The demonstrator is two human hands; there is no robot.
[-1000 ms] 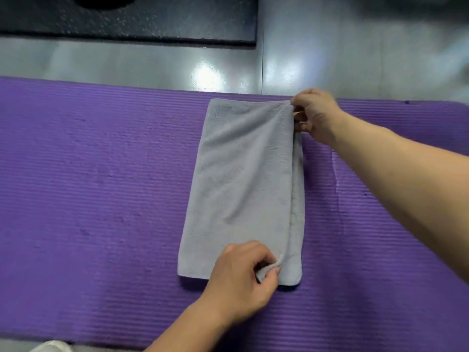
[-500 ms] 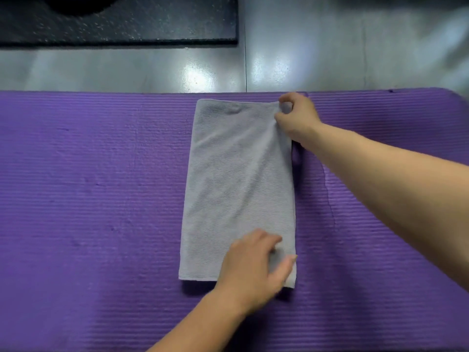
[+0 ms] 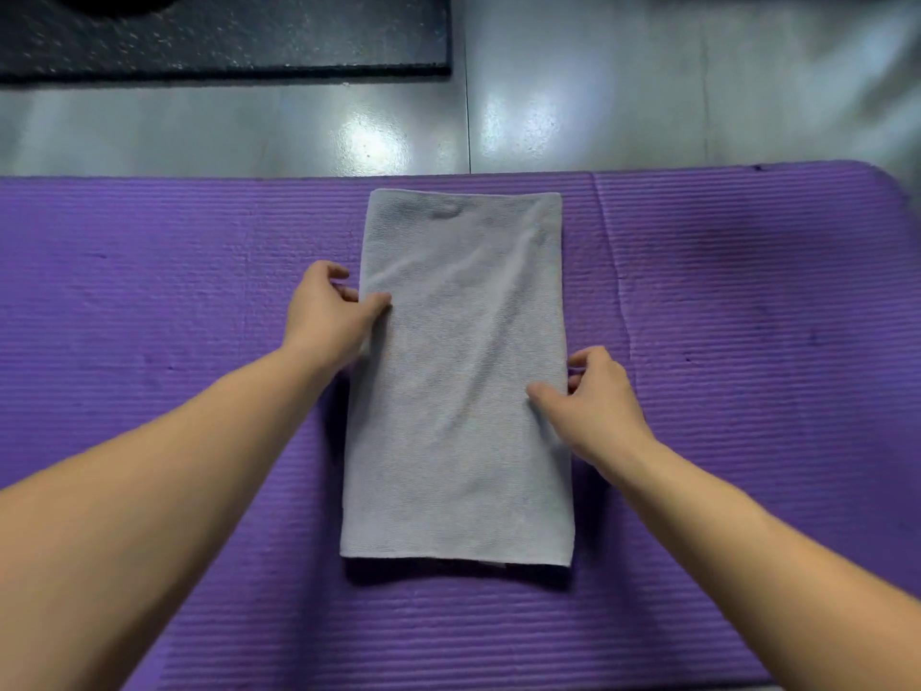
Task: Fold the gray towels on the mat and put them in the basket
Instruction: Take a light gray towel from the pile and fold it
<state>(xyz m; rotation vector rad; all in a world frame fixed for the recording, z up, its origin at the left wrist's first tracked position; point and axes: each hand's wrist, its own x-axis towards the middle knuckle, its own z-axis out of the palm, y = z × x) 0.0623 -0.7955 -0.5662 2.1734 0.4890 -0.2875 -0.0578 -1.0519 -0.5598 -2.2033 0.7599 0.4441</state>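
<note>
One gray towel (image 3: 463, 371) lies folded into a long narrow rectangle on the purple mat (image 3: 174, 301), its short ends pointing away from and toward me. My left hand (image 3: 329, 311) is at the towel's left edge, a little past the middle, thumb on top of the cloth and fingers curled at the edge, pinching it. At the right edge, slightly nearer to me, my right hand (image 3: 588, 396) pinches the same way, thumb on the cloth. No basket is in view.
Beyond the mat's far edge is a glossy gray tiled floor (image 3: 648, 107). A black speckled mat (image 3: 224, 32) lies at the top left. Purple mat extends widely to both sides of the towel.
Both hands let go of the right-side corners after laying the fold flat. The left hand moved up to the left edge; the right hand came back to the right edge at mid-length.
</note>
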